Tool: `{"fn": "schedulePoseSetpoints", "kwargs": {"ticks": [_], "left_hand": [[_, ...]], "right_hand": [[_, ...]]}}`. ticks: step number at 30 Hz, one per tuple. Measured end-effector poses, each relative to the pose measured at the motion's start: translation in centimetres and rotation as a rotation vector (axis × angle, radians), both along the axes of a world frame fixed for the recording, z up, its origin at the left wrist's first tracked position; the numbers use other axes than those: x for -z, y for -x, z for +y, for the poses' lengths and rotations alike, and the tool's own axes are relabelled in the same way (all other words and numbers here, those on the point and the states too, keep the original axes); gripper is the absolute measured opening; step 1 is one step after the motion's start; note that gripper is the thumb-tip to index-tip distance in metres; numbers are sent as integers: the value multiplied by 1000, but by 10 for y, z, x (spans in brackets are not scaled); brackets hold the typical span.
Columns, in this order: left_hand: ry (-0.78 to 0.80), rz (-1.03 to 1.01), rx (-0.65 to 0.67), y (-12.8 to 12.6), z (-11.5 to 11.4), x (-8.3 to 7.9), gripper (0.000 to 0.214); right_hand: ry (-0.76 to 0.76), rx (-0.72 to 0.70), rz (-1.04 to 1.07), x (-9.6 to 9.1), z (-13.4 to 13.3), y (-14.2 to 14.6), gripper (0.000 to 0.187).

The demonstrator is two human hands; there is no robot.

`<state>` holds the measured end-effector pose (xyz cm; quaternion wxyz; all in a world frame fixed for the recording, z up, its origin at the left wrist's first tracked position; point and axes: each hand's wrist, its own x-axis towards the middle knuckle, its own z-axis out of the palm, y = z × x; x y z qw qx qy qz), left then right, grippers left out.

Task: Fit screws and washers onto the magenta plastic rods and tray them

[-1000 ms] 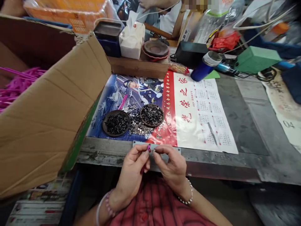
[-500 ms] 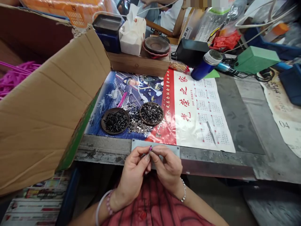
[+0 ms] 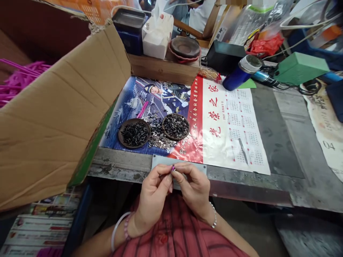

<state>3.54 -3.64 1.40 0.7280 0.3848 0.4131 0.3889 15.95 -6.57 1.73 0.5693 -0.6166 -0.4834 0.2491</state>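
At the table's front edge my left hand point(image 3: 153, 194) and my right hand point(image 3: 195, 189) meet, thumbs and forefingers pinched together. Between the fingertips shows a small magenta plastic piece point(image 3: 173, 167), mostly hidden, with a tiny dark bit at its top. Beyond the hands, one round dish point(image 3: 120, 140) holds black screw-like pins point(image 3: 135, 134). Another dish point(image 3: 164, 132), to its right, has dark and silvery pins. Small metal nuts or washers point(image 3: 162, 141) lie loose around and between the dishes. Two or so magenta sticks point(image 3: 143, 109) rest behind them.
A large cardboard box point(image 3: 66, 107) with magenta plastic parts point(image 3: 25, 78) stands at left. The calendar poster point(image 3: 211, 150) bears a pen-like grey tool point(image 3: 243, 151). Behind are a tissue box point(image 3: 157, 37), a blue flask point(image 3: 241, 73) and a green box point(image 3: 301, 68). Another person sits beyond.
The view has shifted slightly, so the table's things appear a little further right. Both hands keep their pinch on the magenta piece, with only slight finger movement.
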Motion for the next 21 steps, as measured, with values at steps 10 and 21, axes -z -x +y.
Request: {"fn": "schedulePoseSetpoints", "kwargs": {"ticks": [10,21], "left_hand": [[-174,24,-77,-4,0,-4,11],[-385,98,-75,2,-6,-1,18]], "right_hand": [[9,25,43,-10,2,4,13],[-6,-16,-53,-14,0,4,8]]}}
